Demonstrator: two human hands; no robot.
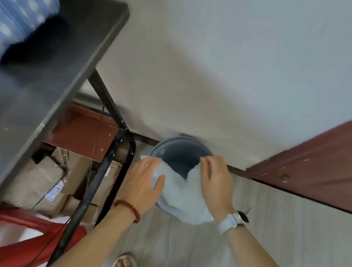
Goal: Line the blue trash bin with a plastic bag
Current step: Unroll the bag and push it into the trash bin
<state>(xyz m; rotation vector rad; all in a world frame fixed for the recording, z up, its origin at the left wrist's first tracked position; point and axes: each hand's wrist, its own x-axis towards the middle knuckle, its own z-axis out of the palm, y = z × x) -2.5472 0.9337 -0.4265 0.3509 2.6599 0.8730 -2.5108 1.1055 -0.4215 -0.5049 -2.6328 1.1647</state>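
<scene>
Blur is softening everything. The plastic bag is hiding the blue trash bin's near rim; far rim is showing by the wall. L hand and R hand are each gripping bag edges. Bin is sitting btwn table leg and door, floor open nearer.

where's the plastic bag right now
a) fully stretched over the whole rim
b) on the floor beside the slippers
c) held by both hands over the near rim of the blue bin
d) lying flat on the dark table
c: the left hand and right hand both grip the pale plastic bag, bunched over the near side of the blue bin, whose far rim is bare.
</scene>
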